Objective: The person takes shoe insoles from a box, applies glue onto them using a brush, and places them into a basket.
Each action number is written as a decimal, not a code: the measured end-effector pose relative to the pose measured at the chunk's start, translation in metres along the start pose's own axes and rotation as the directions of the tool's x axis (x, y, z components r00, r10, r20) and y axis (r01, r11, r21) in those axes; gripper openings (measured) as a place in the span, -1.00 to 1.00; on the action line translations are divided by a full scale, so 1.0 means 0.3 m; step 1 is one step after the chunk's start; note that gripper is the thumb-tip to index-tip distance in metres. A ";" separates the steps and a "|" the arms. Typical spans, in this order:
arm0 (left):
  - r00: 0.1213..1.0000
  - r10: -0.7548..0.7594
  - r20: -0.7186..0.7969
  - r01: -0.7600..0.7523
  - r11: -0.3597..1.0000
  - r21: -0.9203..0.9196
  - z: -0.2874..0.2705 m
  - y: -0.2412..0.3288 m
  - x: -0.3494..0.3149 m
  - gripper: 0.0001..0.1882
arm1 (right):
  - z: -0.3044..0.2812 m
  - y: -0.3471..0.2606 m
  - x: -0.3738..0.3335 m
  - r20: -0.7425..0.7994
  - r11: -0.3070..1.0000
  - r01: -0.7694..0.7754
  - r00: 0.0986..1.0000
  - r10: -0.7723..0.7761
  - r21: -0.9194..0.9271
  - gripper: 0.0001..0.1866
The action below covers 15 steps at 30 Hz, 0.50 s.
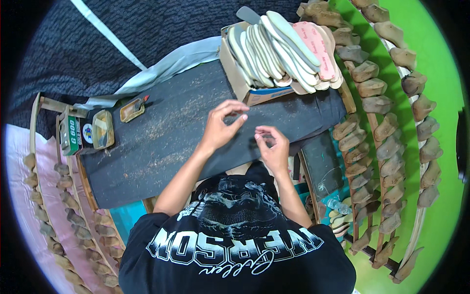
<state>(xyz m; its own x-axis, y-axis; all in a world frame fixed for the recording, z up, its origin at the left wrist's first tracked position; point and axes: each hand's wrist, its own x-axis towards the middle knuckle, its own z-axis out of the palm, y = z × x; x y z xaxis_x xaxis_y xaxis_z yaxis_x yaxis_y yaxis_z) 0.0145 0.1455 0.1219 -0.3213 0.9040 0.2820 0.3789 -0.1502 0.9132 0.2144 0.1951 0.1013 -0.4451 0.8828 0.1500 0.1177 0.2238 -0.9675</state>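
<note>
Both hands hover over the dark cloth-covered table (181, 98), a short gap between them. My left hand (220, 125) is open, its fingers curved and the thumb held apart, with nothing visible in it. Nearer to me and to its right, my right hand (276, 152) is also open, fingers loosely bent and thumb apart. Just beyond them stands a cardboard box (234, 73) packed with upright cream shoe insoles (259, 54). Pink printed insoles (313, 46) lean at its right side, and a grey sole-shaped piece (248, 15) sticks up at the back.
At the table's left end are a green-and-white can (71, 136), a glue-stained container (103, 130) and a small tray (132, 110) with a red-tipped tool. Light scraps litter the cloth. Racks of wooden shoe lasts (377, 88) line the right; more lasts (73, 215) hang left.
</note>
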 end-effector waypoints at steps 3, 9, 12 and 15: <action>0.983 0.170 -0.067 -0.164 0.983 0.085 0.018 0.060 0.211 -0.78 | -0.111 -0.047 0.133 -0.112 0.993 0.118 0.986 -0.120 -0.024 -0.82; 0.952 0.305 -0.025 -0.276 0.892 0.358 0.063 0.134 0.607 -0.72 | -0.344 -0.114 0.386 -0.236 0.882 0.374 0.865 -0.443 -0.286 -0.81; 0.926 0.376 -0.020 -0.330 0.837 0.437 0.100 0.103 0.810 -0.60 | -0.448 -0.088 0.511 -0.213 0.854 0.401 0.850 -0.482 -0.331 -0.78; 0.907 0.410 -0.091 -0.278 0.748 0.603 0.139 0.029 0.979 -0.56 | -0.474 -0.116 0.616 -0.179 0.900 0.345 0.900 -0.398 -0.267 -0.76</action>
<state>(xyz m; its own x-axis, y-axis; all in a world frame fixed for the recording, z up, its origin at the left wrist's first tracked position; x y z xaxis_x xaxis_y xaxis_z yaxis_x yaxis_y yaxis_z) -0.0402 0.4264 0.2004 -0.2147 0.7225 0.6572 0.8959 -0.1223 0.4271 0.2543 0.4092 0.1918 -0.2887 0.7789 0.5567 0.1892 0.6164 -0.7644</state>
